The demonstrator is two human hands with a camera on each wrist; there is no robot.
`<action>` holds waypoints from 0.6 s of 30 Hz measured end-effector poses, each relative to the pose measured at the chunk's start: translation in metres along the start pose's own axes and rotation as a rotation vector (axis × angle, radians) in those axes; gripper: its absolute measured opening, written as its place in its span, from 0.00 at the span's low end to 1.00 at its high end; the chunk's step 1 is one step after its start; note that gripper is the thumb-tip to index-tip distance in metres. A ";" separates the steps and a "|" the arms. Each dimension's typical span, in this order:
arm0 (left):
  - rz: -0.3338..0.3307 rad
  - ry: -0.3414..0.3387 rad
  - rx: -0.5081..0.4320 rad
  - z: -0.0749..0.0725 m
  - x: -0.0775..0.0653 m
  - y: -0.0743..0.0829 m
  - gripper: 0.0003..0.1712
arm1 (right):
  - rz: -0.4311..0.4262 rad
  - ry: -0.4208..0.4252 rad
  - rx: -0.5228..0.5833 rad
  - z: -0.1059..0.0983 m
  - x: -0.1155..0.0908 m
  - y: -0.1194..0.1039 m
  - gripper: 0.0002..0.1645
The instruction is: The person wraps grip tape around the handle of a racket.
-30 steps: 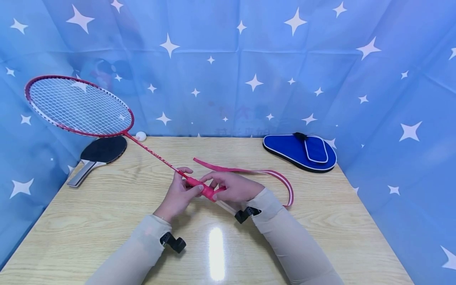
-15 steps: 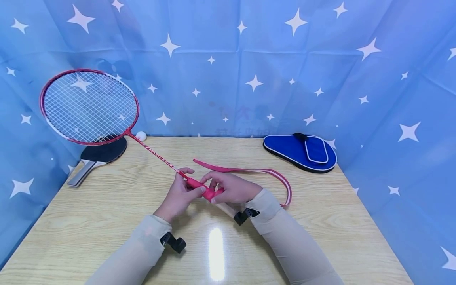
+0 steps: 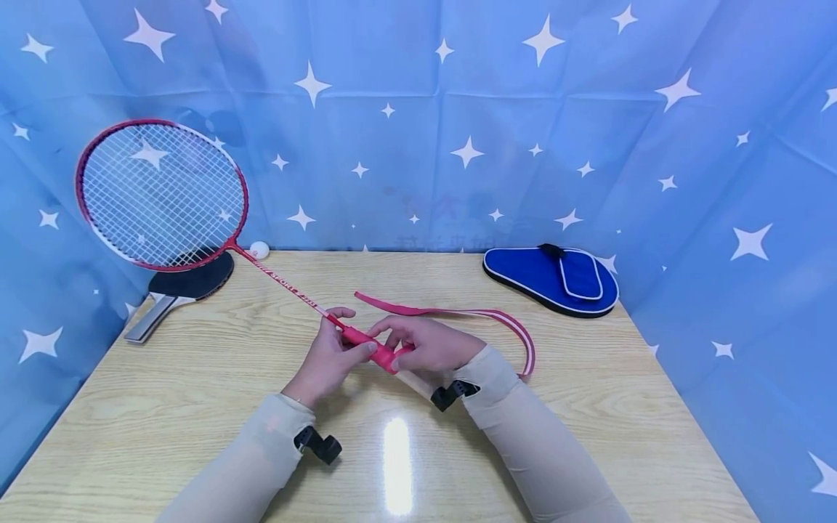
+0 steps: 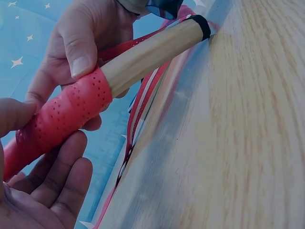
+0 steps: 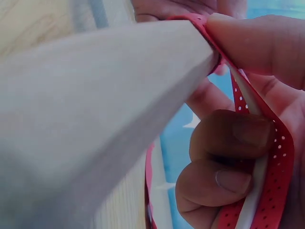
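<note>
A badminton racket (image 3: pixel 163 200) slants up to the left, its strung head raised over the table. My left hand (image 3: pixel 325 363) grips its handle, where perforated pinkish-red grip tape (image 4: pixel 66 109) is wound around the upper part. Below the winding, the bare wooden handle (image 4: pixel 155 53) ends in a black rim. With thumb and fingers, my right hand (image 3: pixel 437 343) pinches the tape at the lower edge of the winding. In the right wrist view a length of tape (image 5: pixel 281 157) runs down through the curled fingers. The loose tail (image 3: pixel 516 327) curves over the table behind the right hand.
A black table tennis bat (image 3: pixel 196 276) lies at the table's left, partly behind the racket head. Near it is a white ball (image 3: pixel 259 250). A blue bat case (image 3: pixel 543 272) lies at the back right. Blue star-printed cloth (image 3: pixel 418 145) hangs around the wooden table (image 3: pixel 588 392).
The racket has rolled in my hands: its head now faces the camera more fully and its shaft lettering shows. Both hands keep nearly the same place, and the loose tape tail shifted slightly.
</note>
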State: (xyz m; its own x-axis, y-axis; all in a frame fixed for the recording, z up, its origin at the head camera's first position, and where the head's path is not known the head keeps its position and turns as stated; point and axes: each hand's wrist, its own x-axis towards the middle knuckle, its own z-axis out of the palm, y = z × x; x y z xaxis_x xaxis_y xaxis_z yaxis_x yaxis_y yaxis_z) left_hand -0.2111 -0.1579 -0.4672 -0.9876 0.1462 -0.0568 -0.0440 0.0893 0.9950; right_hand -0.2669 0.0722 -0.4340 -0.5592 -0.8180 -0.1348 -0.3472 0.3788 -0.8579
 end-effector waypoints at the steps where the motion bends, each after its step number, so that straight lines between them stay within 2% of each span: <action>1: 0.000 0.004 0.004 0.000 0.000 0.000 0.43 | -0.001 0.001 -0.002 0.000 0.000 -0.001 0.37; 10: 0.001 0.018 0.028 0.000 0.001 0.000 0.42 | -0.005 -0.001 -0.006 0.001 0.001 -0.004 0.36; 18: -0.001 0.024 0.037 -0.001 0.001 0.000 0.42 | 0.023 -0.008 0.043 -0.001 -0.002 -0.001 0.39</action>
State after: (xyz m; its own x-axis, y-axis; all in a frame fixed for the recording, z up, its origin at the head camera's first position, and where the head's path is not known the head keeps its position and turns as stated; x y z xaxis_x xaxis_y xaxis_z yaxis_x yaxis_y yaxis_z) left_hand -0.2119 -0.1584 -0.4675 -0.9910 0.1225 -0.0549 -0.0394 0.1260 0.9912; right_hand -0.2667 0.0738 -0.4327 -0.5602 -0.8130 -0.1585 -0.3015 0.3784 -0.8752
